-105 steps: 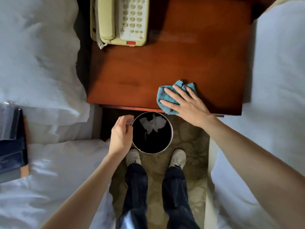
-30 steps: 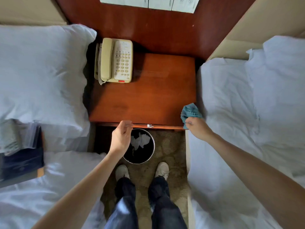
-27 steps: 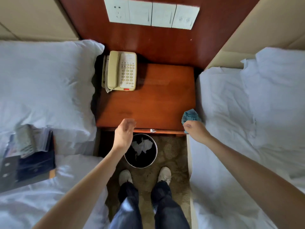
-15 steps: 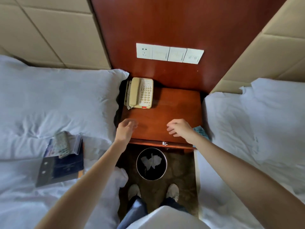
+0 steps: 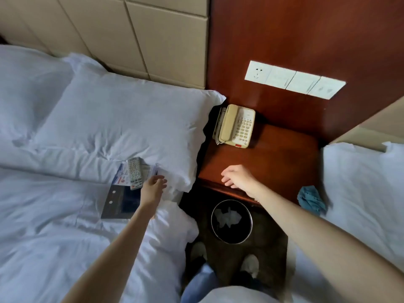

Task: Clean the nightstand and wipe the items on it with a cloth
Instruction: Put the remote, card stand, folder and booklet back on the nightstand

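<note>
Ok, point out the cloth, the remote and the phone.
cloth (image 5: pixel 310 200), head view, middle of the crumpled blue fabric
remote (image 5: pixel 134 173), head view, its keypad
phone (image 5: pixel 237 129), head view, between handset and keypad

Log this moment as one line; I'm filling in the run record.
left hand open, reaching remote on bed | right hand open over nightstand | cloth on right bed

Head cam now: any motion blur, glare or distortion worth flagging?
Head view: left hand and right hand slightly motion-smeared; soft sheen on the nightstand top, no hard glare; wide-angle bending at the wall panels; dark shadow between pillow and phone.
</note>
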Available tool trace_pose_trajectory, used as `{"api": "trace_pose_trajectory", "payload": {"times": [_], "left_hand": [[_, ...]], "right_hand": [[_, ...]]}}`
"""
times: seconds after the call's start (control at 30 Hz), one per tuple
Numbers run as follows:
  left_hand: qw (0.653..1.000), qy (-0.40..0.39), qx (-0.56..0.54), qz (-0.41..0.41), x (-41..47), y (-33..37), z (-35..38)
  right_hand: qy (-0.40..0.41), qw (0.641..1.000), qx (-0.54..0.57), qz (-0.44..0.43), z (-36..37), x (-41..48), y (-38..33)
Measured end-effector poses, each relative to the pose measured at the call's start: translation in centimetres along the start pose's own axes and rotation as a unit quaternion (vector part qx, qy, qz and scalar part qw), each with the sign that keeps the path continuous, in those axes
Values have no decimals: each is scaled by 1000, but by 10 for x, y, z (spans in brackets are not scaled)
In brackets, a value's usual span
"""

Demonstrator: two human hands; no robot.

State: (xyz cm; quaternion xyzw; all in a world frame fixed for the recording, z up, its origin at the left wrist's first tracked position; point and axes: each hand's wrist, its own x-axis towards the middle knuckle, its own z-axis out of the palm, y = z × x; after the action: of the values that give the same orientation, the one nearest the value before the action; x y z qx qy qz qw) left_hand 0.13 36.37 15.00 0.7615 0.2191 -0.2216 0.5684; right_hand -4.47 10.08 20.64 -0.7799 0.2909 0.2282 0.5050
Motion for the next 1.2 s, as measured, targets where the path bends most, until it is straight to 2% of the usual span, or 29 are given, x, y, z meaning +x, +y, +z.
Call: {"api": "trace_pose_trajectory", "payload": {"times": [0.13,0.33,0.67,0.8,0.9,1.07,1.2], "left_hand": [[997,63,28,-34,15,-22,-48],[986,144,77,-26,34,-44,-90],[977,139,163,22,107,-67,-72],[958,162,232,55,125,-76,-57],[939,193,283,42,136,-81,-52],[934,235,268,-4,143,-79,-55],[935,235,259,53,127,-67,-51]], "right_hand": [[-26,999,-29,2,43,22,-16],[-54,995,-81,-6,113,53,-42],[-94,993,-65,15,188,96,-32],[-91,995,-37,27,204,114,-16],[-81,996,-11,35,210,120,-6],[-72,996,45,42,207,124,7],[-61,990,116,47,198,128,15]]}}
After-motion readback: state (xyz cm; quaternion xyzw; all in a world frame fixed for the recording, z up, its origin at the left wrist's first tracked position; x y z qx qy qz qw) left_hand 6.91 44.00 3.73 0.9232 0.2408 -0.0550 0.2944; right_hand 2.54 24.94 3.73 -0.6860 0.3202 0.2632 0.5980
